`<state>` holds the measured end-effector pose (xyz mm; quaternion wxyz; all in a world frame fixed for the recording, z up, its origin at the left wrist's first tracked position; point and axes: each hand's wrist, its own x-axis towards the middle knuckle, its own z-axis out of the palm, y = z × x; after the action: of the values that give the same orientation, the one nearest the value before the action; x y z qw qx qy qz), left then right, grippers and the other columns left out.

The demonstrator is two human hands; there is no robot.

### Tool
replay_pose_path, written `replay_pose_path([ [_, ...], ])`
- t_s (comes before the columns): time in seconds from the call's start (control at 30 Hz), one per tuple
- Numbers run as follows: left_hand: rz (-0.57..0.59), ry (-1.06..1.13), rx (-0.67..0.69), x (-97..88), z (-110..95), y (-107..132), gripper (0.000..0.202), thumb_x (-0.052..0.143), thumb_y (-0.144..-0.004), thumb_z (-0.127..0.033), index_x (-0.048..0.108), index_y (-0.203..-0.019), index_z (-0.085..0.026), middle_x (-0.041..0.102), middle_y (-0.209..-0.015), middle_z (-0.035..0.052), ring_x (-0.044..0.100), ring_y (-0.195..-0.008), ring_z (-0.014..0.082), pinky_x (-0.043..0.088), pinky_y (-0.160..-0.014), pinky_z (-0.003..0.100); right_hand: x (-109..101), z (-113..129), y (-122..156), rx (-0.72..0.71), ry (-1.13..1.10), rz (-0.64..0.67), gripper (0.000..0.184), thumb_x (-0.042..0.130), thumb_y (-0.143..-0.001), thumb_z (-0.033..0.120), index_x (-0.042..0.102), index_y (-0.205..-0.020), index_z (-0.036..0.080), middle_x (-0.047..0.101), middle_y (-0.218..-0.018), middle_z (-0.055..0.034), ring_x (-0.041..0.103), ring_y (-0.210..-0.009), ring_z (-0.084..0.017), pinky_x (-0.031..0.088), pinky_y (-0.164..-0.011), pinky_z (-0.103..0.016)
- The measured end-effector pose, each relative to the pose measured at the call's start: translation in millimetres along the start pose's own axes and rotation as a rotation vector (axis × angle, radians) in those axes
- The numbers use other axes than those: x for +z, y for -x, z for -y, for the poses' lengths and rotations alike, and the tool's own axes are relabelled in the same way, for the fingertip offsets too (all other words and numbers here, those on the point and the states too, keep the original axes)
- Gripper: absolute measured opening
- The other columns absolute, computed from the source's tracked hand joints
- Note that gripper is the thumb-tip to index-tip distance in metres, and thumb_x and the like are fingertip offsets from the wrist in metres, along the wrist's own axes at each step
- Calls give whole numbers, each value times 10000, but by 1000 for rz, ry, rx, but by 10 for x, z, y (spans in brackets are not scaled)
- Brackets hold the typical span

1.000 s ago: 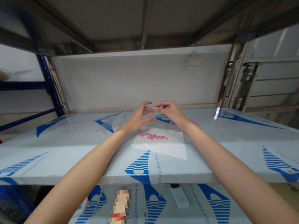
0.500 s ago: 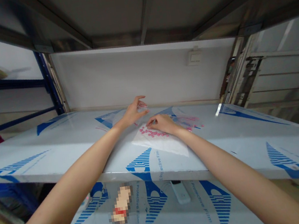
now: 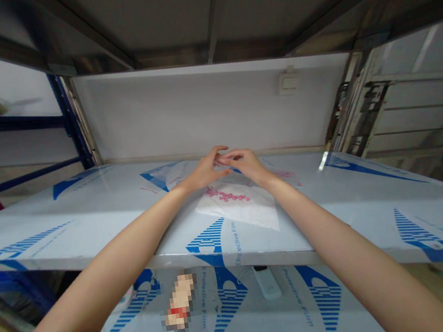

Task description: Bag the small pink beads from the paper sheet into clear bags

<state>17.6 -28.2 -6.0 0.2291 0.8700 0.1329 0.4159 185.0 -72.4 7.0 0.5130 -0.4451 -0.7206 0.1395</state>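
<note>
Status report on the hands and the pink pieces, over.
Left hand and right hand fingertips touching, above far edge of white sheet; hold too small to tell. Pink pieces scattered on that sheet. Nothing between hands and pieces.

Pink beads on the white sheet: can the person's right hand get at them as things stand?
Probably yes. The right hand hovers just beyond the pink beads, which lie uncovered on the white sheet. Nothing stands between them; the left hand is beside it, their fingertips meeting past the beads.
</note>
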Motion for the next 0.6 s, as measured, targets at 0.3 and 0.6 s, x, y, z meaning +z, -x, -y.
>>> replay_pose_path([
  [0.3,-213,-75,-86,-249,189,-48,599,707,-747,-276,445,-1271,-153,656,-1053,116,629,-994,208,468,-954,395,183,-125,126,22,314,75,161,673,-819,230,759,-955,223,746,-993,-49,660,-859,-201,456,-837,-321],
  [0.6,-198,-78,-97,-281,282,-30,573,718,-739,-264,456,-1240,-170,660,-1012,95,632,-981,200,478,-933,383,356,6,249,-52,652,243,96,686,-834,241,780,-818,254,755,-858,-43,671,-884,-238,366,-920,-394],
])
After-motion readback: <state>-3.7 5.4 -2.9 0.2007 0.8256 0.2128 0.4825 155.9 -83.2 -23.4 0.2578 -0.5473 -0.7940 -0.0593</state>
